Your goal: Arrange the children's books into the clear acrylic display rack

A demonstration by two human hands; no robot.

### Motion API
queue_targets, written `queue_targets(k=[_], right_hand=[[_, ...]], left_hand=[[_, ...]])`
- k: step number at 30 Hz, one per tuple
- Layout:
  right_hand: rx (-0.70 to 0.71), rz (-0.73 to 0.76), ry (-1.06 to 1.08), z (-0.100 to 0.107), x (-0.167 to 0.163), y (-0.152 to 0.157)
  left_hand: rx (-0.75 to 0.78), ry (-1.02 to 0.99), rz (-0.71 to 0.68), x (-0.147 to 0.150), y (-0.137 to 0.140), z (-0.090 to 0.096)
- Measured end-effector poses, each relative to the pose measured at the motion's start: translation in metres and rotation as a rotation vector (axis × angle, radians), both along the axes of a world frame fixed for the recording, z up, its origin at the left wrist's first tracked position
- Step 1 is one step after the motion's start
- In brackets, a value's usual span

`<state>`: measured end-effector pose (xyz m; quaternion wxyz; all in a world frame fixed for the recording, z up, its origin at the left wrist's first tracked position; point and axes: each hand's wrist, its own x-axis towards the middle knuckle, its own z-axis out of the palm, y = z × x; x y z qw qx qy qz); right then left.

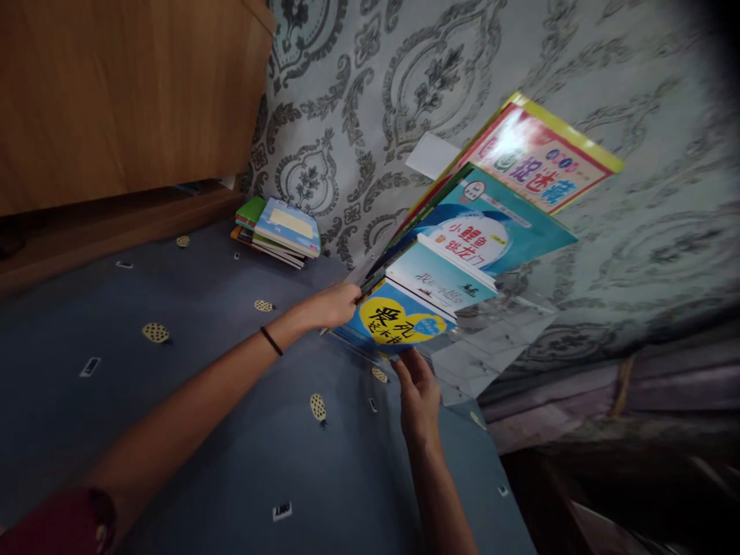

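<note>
Several picture books stand in tilted tiers in a clear plastic book rack point(491, 347). In front is a blue book with a yellow heart-like shape point(398, 320). Behind it come a pale blue book point(442, 274), a teal book point(497, 223) and a red-and-yellow book point(540, 158). My left hand point(337, 304) is closed at the left edge of the rack and books; its fingertips are partly hidden. Below the front book, my right hand point(420, 393) has curled fingers and thumb against the lower edge, fingertips partly hidden by the cover.
A small stack of books point(286, 231) lies by the wall on the blue pineapple-print surface point(220, 416). Wooden furniture point(127, 100) rises at the left. Patterned wallpaper point(370, 100) covers the wall behind. Pinkish cloth point(578, 401) and dark items sit at the right.
</note>
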<state>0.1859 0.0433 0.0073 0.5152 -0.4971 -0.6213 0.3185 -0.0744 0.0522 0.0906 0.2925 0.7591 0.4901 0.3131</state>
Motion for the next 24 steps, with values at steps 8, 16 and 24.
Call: queue_targets(k=[8,16,24], right_hand=[[0.102,-0.055,0.074,0.019,-0.004,0.006],[0.071,-0.023,0.215,0.021,-0.024,0.01],[0.045,-0.039,0.178,0.021,-0.029,0.006]], left_hand=[[0.112,0.058,0.102,0.006,-0.012,0.005],[0.077,0.094,0.146,0.016,-0.019,0.013],[0.09,0.088,0.135,0.017,-0.022,0.018]])
